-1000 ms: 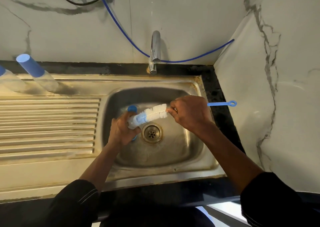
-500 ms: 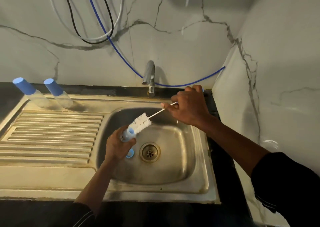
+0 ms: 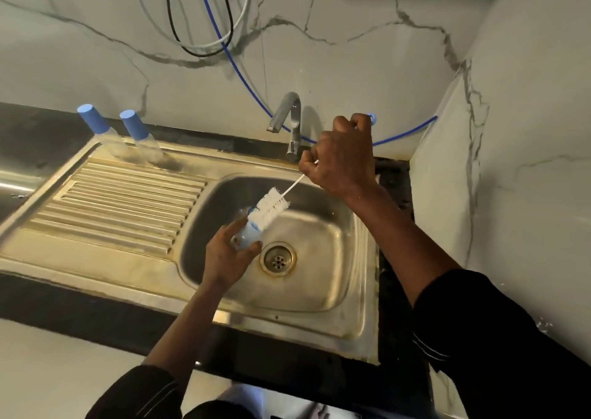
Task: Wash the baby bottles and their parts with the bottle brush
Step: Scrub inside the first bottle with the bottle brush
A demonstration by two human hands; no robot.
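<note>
Scrubbing a blue piece over the sink

The step in hand looks like the scrub itself. The left hand (image 3: 227, 255) is curled round a small pale-blue piece (image 3: 248, 236), holding it tilted above the sink (image 3: 319, 294), just left of the drain (image 3: 277, 258). Whether it is a short bottle or a collar, I cannot tell. The right hand (image 3: 342, 159) is closed on the brush (image 3: 271, 207) high on its thin stem, raised near the tap (image 3: 287, 115). The brush slants down so that its tip sits in the piece's mouth, with most of the white bristles outside. No water shows at the tap.

Two bottles (image 3: 96, 131) (image 3: 140, 137) with blue caps stand at the back of the drainboard (image 3: 121, 201), well apart from the hands. They are capped and seemingly waiting, so the task is probably early or midway.

The next move likely calls for pushing the bristles down along the piece's axis and twisting. The left hand must hold firm and keep the mouth lined up with the stem, since the thin wire could bend if driven in at an angle. A rinse would need the tap opened.
</note>
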